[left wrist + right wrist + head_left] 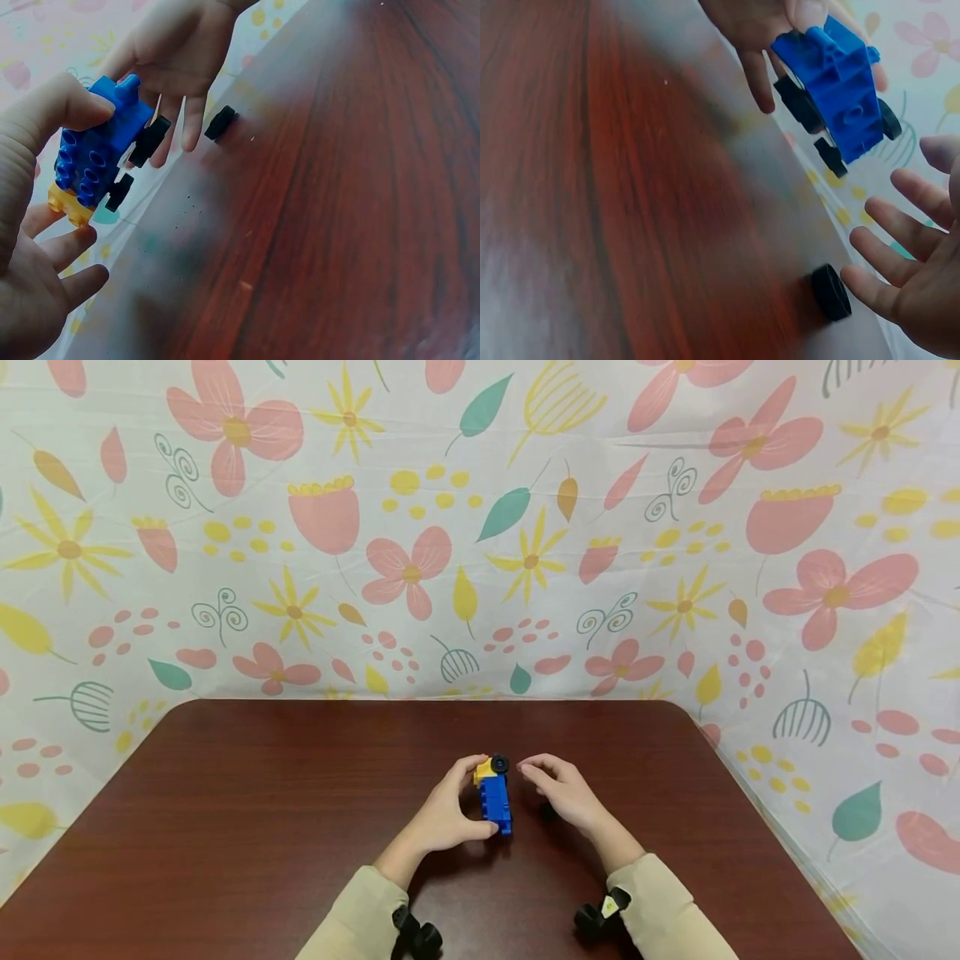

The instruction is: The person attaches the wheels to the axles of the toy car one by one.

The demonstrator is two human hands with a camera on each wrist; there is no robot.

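Observation:
A toy car [495, 800], built of a blue base with studs and a yellow block [483, 771], is held up off the table. My left hand [448, 810] grips it between thumb and fingers, the thumb pressing the blue end in the left wrist view. Three black wheels show on the car's blue underside [844, 97] in the right wrist view. My right hand [566, 792] hovers just right of the car, fingers spread and loosely bent, holding nothing. A loose black wheel [831, 294] stands on the table near its fingertips; in the head view that hand partly covers it.
The dark brown wooden table [262, 802] has rounded far corners. Behind it hangs a white cloth [465, 527] printed with flowers and leaves. Black wrist cameras [416, 935] sit at both beige sleeves [360, 914].

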